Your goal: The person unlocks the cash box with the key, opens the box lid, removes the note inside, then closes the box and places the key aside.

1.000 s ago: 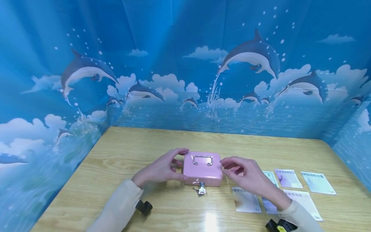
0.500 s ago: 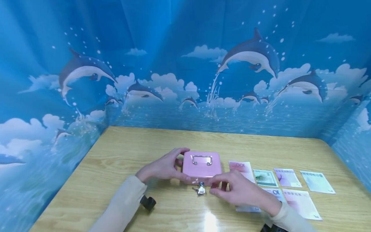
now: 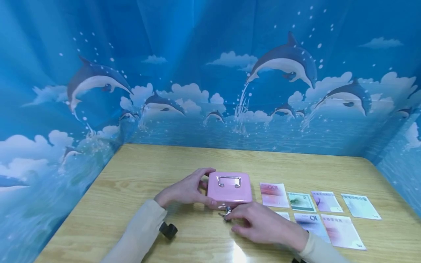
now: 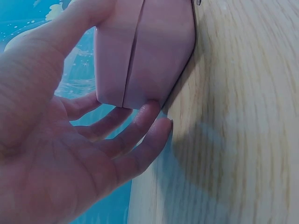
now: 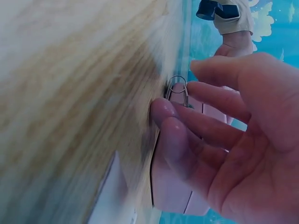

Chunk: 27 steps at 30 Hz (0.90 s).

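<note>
A pink cash box (image 3: 229, 193) with a wire handle on its lid sits closed on the wooden table. From its front lock hang keys, whose ring (image 5: 178, 77) shows in the right wrist view. My left hand (image 3: 184, 189) holds the box by its left side, thumb at the front corner and fingers round toward the back; the left wrist view has this hand (image 4: 74, 154) against the pink wall. Beside the keys is my right hand (image 3: 263, 223), its fingers loosely bent and the thumb apart from them. Its fingertips partly hide the keys; a firm hold is not visible.
To the right of the box lie several banknotes in two rows, among them a red one (image 3: 274, 195), a green one (image 3: 300, 202) and a blue one (image 3: 311, 224). My right forearm passes over the nearer row. A blue dolphin curtain (image 3: 197, 73) borders the table behind.
My right hand has come from the box's right side round to the front, down to the keys at the lock. The left hand keeps its hold on the box.
</note>
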Motion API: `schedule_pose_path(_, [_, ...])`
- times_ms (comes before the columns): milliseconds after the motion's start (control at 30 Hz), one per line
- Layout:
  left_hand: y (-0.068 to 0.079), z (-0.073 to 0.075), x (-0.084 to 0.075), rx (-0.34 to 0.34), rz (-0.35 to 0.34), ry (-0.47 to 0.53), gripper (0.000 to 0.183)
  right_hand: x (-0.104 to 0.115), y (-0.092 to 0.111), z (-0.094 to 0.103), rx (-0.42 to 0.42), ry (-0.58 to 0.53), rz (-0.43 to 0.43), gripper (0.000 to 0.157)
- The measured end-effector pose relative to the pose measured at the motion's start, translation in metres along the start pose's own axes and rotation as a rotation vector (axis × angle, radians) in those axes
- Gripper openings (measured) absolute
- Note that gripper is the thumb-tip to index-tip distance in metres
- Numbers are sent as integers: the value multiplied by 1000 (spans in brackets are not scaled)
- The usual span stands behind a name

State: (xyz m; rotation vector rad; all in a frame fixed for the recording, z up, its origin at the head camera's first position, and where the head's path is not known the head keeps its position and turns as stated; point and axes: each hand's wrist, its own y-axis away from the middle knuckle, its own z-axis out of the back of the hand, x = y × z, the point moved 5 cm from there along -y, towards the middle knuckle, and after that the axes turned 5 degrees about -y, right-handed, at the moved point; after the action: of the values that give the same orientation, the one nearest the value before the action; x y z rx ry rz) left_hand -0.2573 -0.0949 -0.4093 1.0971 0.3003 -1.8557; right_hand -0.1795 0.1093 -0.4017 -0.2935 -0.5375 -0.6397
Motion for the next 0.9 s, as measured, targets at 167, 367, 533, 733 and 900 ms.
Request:
schedule_pose_path(167, [0,0,1,-1,-3,5,109,2,-2,-1,-19,12,0,22])
schedule_pose_path(367, [0,0,1,2,3,-8,109,14,-5,-2,-49,233,104,16])
schedule_pose_path(533, [-1,1,1,6,-4,-4,109,21,-8,-2,-61,376,161,10])
schedule_pose_path(733, [0,1,1,1,-15,-6,109,14,-7,4,-38,175,27,12])
schedule_pose_path(900, [0,1,1,-3,-5,-6,110,8,-5,4,-87,87,-95,6])
